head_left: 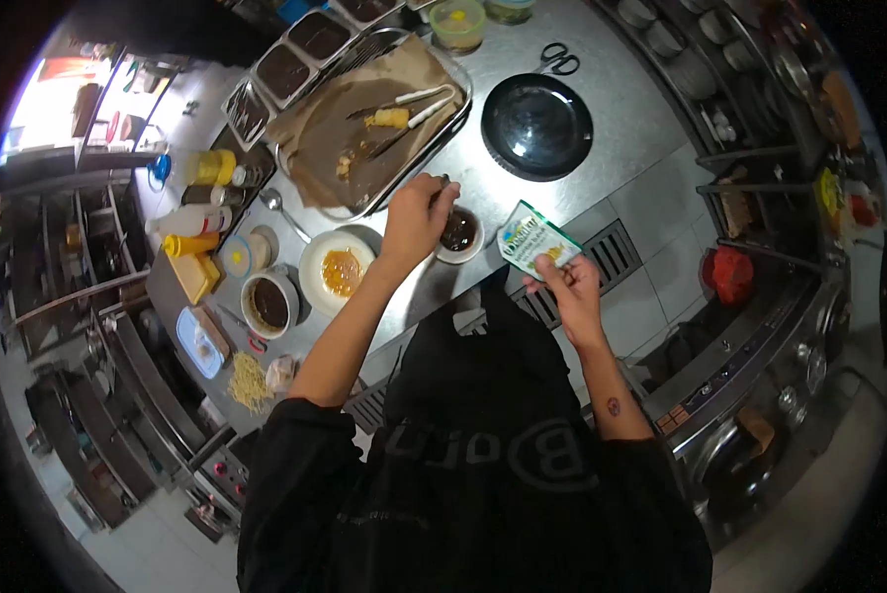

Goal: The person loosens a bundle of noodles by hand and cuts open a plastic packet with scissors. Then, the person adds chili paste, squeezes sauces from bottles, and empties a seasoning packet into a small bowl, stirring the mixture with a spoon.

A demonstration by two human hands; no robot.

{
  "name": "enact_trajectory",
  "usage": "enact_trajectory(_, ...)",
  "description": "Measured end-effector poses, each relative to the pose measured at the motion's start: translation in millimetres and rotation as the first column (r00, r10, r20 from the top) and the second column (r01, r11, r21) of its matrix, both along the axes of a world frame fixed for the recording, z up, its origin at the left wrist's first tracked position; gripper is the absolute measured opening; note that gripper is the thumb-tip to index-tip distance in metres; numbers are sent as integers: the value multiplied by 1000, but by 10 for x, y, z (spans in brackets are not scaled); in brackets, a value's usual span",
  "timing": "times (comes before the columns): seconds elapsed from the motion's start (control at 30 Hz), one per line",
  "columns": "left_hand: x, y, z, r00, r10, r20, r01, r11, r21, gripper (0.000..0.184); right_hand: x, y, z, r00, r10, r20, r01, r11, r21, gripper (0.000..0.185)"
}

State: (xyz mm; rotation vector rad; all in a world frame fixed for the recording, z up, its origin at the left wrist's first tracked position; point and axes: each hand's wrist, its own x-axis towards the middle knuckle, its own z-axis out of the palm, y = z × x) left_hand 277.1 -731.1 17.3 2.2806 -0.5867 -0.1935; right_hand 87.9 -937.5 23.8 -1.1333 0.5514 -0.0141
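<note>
My left hand (pixel 419 219) is closed in a pinch above the rim of a small white bowl of dark sauce (pixel 458 232). Something small and dark shows at its fingertips, too little to name. My right hand (pixel 567 282) grips a green and white packet (pixel 532 237) by its lower edge, thumb on the printed face, to the right of the sauce bowl. Left of my left forearm sits a white bowl (pixel 310 272) with an amber mixture in it. Beyond my hands lies a stack of black plates (pixel 537 127).
A paper-lined tray (pixel 305 148) holds tongs (pixel 429 104) and yellow food pieces. Scissors (pixel 559 59) lie behind the plates. On the left stand a cup of dark liquid (pixel 269 304), a spoon (pixel 283 212), bottles (pixel 191 219) and shredded food (pixel 249 382). A floor drain (pixel 612 255) is below.
</note>
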Motion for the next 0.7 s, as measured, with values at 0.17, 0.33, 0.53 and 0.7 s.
enact_trajectory(0.17,-438,333,-9,936,309,-165,-330,936,-119,28,274,265,-161,987,148,66,-129,966,-225,21)
enact_trajectory(0.33,-760,432,-216,823,514,-242,-566,704,-429,28,440,386,-248,956,293,-4,-253,819,-515,20)
enact_trajectory(0.53,-918,494,-272,750,562,-349,-661,620,-423,31,620,570,-179,967,251,48,-174,785,-595,20)
enact_trajectory(0.7,-931,529,-312,748,588,-308,-658,592,-466,30,629,540,-326,942,336,-15,-256,688,-679,20)
